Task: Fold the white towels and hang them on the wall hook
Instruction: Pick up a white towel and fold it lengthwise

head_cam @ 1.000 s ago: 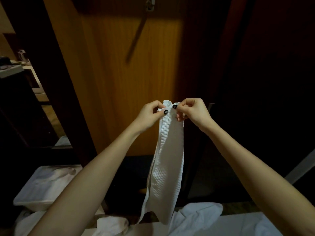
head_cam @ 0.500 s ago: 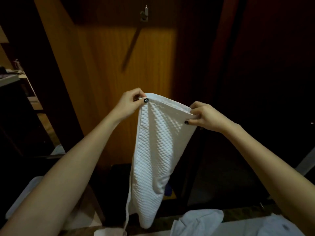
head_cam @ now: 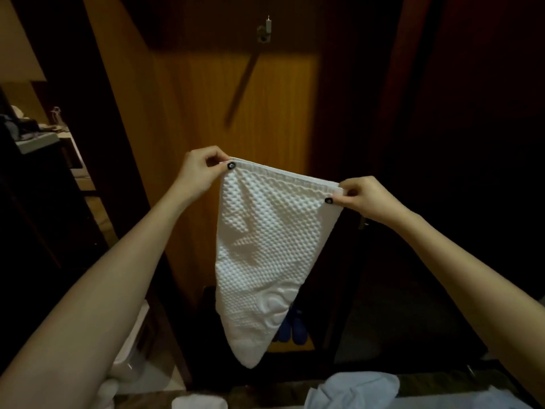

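The white towel (head_cam: pixel 265 246) was held up below the wall hook (head_cam: pixel 264 32), top corners pinched by fingers (head_cam: pixel 216 169) of the left hand (head_cam: pixel 200 172) and right hand (head_cam: pixel 364 196), its edge stretched taut, likely so an even fold could be made.

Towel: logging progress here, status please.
The left hand and right hand each pinch a top corner. The towel hangs spread between them. The hook above is bare, nothing in the way.
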The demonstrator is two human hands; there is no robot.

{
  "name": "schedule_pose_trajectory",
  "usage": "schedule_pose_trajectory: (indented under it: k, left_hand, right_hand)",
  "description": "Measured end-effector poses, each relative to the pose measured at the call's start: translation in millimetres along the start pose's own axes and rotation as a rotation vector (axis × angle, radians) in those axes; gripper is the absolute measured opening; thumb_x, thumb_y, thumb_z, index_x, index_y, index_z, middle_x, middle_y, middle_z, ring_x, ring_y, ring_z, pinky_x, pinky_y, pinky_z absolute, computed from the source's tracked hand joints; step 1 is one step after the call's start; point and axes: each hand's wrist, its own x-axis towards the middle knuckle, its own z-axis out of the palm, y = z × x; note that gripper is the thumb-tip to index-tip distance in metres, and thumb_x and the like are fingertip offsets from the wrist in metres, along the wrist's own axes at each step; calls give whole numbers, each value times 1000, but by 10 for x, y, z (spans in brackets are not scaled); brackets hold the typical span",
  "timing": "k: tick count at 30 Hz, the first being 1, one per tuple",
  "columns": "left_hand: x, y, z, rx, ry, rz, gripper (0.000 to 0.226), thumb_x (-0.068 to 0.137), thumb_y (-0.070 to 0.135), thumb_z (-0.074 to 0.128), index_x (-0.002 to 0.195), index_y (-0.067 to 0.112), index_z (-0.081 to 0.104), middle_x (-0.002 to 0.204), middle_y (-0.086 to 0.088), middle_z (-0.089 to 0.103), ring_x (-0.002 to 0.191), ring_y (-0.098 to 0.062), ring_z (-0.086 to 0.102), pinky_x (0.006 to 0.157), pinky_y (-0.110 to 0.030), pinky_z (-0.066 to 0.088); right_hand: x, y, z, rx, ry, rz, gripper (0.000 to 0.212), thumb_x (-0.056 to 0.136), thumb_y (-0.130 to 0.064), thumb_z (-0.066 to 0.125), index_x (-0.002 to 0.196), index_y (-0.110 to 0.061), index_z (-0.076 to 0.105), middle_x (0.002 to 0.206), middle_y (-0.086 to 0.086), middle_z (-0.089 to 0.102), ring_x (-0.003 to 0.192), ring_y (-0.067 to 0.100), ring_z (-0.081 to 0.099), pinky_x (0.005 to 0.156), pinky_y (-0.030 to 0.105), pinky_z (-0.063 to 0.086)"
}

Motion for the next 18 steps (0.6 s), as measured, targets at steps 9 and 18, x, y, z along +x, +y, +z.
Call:
schedule_pose_trajectory:
  k: [9, 18]
  left_hand:
    - [-97, -28, -158, 143, 15, 141, 18, 90, 14, 63, 77, 8, 51, 67, 9, 50, 58, 0, 41, 54, -19, 30]
    - [-40, 92, 158, 305, 12, 23, 9, 90, 18, 62, 96, 12, 64, 77, 4, 57, 73, -16, 55, 58, -27, 32]
  right_hand:
    - [243, -161, -203, 216, 249, -67, 30, 91, -31, 65, 76, -9, 53, 75, 5, 62, 68, 15, 60, 58, 34, 46]
    - [365, -78, -216, -192, 187, 44, 14, 92, -18, 60, 80, -14, 55, 67, -3, 55, 64, 22, 59, 51, 30, 35]
